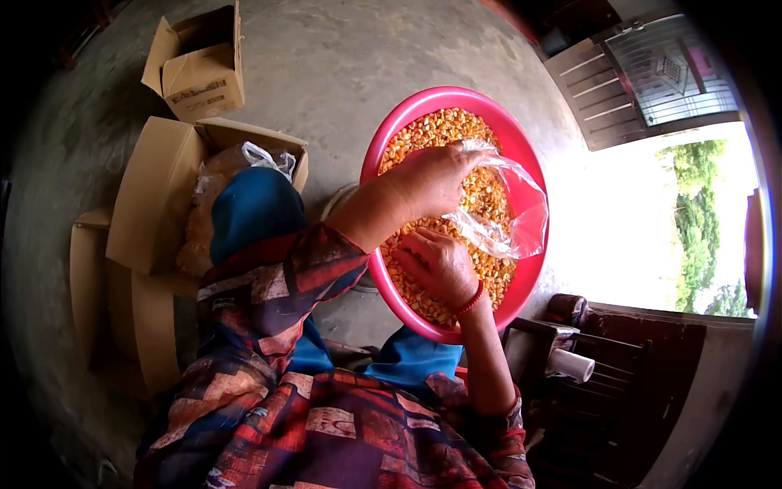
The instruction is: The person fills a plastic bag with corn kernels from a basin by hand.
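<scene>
A pink basin (533,293) holds many orange-yellow corn kernels (444,126). Over the kernels, my left hand (440,178) is closed on the edge of a clear plastic bag (521,204), which hangs toward the basin's right wall with its mouth spread. Just below it, my right hand (440,262), with a red bracelet at the wrist, rests on the kernels. Its fingers are bent and a little apart, the tips partly hidden among the kernels.
Cardboard boxes (155,196) stand on the concrete floor at the left, one with plastic bags (199,220) inside. Another open box (204,81) sits farther back. At the right are a dark wooden chair (603,375), a white roll (572,365) and a bright doorway with a metal gate (603,90).
</scene>
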`<state>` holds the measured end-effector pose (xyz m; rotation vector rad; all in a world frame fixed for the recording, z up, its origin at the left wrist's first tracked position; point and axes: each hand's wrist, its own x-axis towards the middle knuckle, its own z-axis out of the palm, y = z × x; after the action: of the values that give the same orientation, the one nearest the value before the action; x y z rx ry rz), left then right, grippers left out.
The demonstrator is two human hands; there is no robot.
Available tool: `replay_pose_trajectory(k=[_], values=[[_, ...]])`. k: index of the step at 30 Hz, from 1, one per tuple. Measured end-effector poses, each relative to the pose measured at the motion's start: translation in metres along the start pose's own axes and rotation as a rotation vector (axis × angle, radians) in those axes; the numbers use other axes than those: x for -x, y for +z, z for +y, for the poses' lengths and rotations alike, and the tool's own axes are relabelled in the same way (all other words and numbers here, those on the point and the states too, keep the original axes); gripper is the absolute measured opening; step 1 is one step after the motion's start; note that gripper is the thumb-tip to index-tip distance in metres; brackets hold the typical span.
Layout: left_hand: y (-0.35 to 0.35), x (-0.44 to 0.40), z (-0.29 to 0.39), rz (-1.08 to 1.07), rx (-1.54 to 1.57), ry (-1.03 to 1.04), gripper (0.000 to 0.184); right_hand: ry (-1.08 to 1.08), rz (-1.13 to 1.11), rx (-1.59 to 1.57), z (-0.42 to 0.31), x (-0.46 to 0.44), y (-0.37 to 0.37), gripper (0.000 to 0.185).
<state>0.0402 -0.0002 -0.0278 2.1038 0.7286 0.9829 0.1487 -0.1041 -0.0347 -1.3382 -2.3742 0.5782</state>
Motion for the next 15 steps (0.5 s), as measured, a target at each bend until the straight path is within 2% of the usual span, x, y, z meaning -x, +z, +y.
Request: replay_pose_trajectory(k=[2, 4, 5, 7, 8, 9, 11, 12, 13, 15], values=[[-0.002, 0.000, 0.003, -0.012, -0.002, -0.014, 0.052, 0.026, 0.012, -0.044, -0.003, 0.003, -0.002, 0.015], [-0.002, -0.001, 0.004, -0.050, -0.025, -0.077, 0.052, 0.217, 0.122, -0.365, -0.010, 0.004, -0.006, 0.018], [-0.002, -0.002, 0.004, -0.049, -0.025, -0.079, 0.052, 0.216, 0.120, -0.366, -0.008, 0.004, -0.008, 0.018], [-0.002, -0.002, 0.003, -0.054, -0.034, -0.076, 0.052, 0.555, 0.234, -0.889, -0.003, 0.007, -0.014, 0.022], [-0.002, -0.001, 0.003, -0.054, -0.034, -0.076, 0.052, 0.496, 0.359, -1.002, 0.003, 0.008, -0.011, 0.027], [-0.002, -0.001, 0.002, -0.033, -0.019, -0.036, 0.052, 0.496, 0.359, -1.002, 0.006, 0.008, -0.014, 0.027], [-0.001, 0.000, 0.001, -0.012, -0.005, 0.002, 0.053, 0.583, 0.419, -1.523, 0.012, 0.008, -0.023, 0.029], [-0.001, -0.001, 0.001, -0.012, 0.005, 0.008, 0.053, 0.685, 0.473, -1.569, 0.006, 0.004, -0.027, 0.031], [0.000, -0.002, 0.000, -0.012, 0.016, 0.015, 0.053, 0.685, 0.472, -1.569, 0.010, 0.006, -0.026, 0.031], [0.000, -0.002, -0.001, -0.013, 0.025, 0.014, 0.052, 0.483, 0.307, -1.438, 0.017, 0.012, -0.023, 0.030]])
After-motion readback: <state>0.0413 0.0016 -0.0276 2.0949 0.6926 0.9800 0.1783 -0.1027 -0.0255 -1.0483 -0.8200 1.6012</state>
